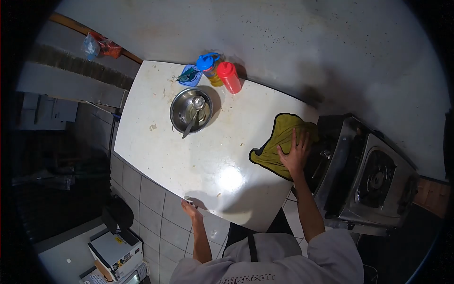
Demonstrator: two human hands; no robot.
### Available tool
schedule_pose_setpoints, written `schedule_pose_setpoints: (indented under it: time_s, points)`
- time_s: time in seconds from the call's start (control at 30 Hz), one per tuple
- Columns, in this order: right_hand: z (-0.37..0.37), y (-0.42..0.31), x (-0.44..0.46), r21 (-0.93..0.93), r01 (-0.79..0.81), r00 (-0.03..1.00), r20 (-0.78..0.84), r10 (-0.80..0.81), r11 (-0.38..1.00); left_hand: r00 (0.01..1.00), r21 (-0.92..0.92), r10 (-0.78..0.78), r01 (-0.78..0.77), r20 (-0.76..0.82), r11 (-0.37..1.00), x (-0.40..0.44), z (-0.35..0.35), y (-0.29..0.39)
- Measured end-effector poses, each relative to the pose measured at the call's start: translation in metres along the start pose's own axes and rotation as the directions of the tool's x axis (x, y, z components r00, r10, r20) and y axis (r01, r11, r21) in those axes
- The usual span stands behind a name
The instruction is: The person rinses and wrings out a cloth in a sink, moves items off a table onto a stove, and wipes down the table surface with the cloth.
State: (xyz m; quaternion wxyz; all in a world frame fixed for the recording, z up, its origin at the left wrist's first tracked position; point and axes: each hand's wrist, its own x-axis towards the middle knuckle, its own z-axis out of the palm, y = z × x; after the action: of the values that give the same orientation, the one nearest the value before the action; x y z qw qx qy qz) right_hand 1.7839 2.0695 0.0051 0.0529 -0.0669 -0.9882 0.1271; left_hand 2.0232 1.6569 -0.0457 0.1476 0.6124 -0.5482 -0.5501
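Note:
My right hand (296, 154) lies with its fingers spread on a yellow-green cloth (279, 137) with a dark border. The cloth is spread over the right end of the white table (156, 163), beside the stove. At the table's near edge my left hand (191, 209) is closed around the rim, its fingertips partly hidden. A metal bowl (176, 111) stands farther back on the table, with a ladle (197, 103) resting inside and its handle over the rim.
Behind the bowl are a blue-lidded jug (208, 64), a red bottle (230, 79) and a small blue basket (190, 81). A gas stove (383, 180) stands close on the right. Several crumbs dot the tabletop. A wall runs along the back.

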Motion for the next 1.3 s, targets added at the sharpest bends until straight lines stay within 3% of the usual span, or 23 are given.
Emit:
schedule_pose_setpoints:
  time_s: [0.07,0.1,0.17,0.27,0.47,0.63,0.73,0.8,0.83,0.9,1.0,1.1,1.3]
  points:
    - [0.000,0.000,0.003,0.011,0.019,1.000,-0.018,-0.018,1.000,0.993,-0.213,-0.118,0.115,-0.004,0.970,0.011,0.010,-0.010]
    - [-0.001,0.001,0.005,0.025,0.030,0.999,-0.037,-0.029,0.999,0.992,-0.219,-0.124,0.121,-0.001,0.968,0.007,0.018,-0.005]
    - [0.002,0.005,0.008,0.013,0.032,0.999,-0.028,-0.031,0.999,0.963,-0.270,-0.222,0.176,-0.151,0.947,-0.007,0.031,0.010]
    - [0.010,0.009,0.016,0.040,0.040,0.998,-0.041,-0.038,0.998,0.987,-0.324,-0.127,0.089,-0.098,0.942,-0.003,0.032,-0.003]
    - [0.011,0.009,0.021,0.029,0.021,1.000,-0.005,-0.021,0.999,0.967,-0.223,-0.112,0.060,-0.230,0.973,0.012,0.033,-0.017]
    - [0.016,0.009,0.024,-0.006,0.019,0.999,0.034,-0.019,1.000,0.973,-0.233,-0.120,0.073,-0.196,0.970,0.016,0.031,-0.019]
    - [0.015,0.003,0.024,-0.048,0.045,0.999,0.014,-0.044,0.998,0.962,-0.144,-0.066,0.028,-0.266,0.989,0.029,0.027,-0.025]
    - [0.010,-0.005,0.018,-0.092,0.014,0.994,0.109,-0.004,0.996,0.983,0.122,0.089,-0.069,-0.162,0.990,0.031,0.022,-0.022]
    - [0.008,-0.011,0.015,-0.089,0.015,0.994,0.110,-0.005,0.996,0.982,0.123,0.091,-0.072,-0.164,0.990,0.028,0.024,-0.019]
    - [0.004,-0.022,0.013,-0.087,0.093,0.983,0.165,-0.077,0.992,0.927,0.216,0.264,-0.210,-0.266,0.954,0.026,0.031,-0.022]
    - [0.002,-0.030,0.024,-0.086,0.223,0.955,0.219,-0.200,0.971,0.888,0.216,0.355,-0.300,-0.294,0.929,0.036,0.036,-0.029]
    - [0.014,-0.031,0.054,0.048,0.243,0.943,0.223,-0.248,0.969,0.883,0.273,0.406,-0.341,-0.237,0.900,0.038,0.030,-0.032]
    - [0.026,-0.004,0.116,0.069,0.341,0.922,0.168,-0.348,0.938,0.885,0.280,0.388,-0.316,-0.257,0.906,0.007,0.045,-0.004]
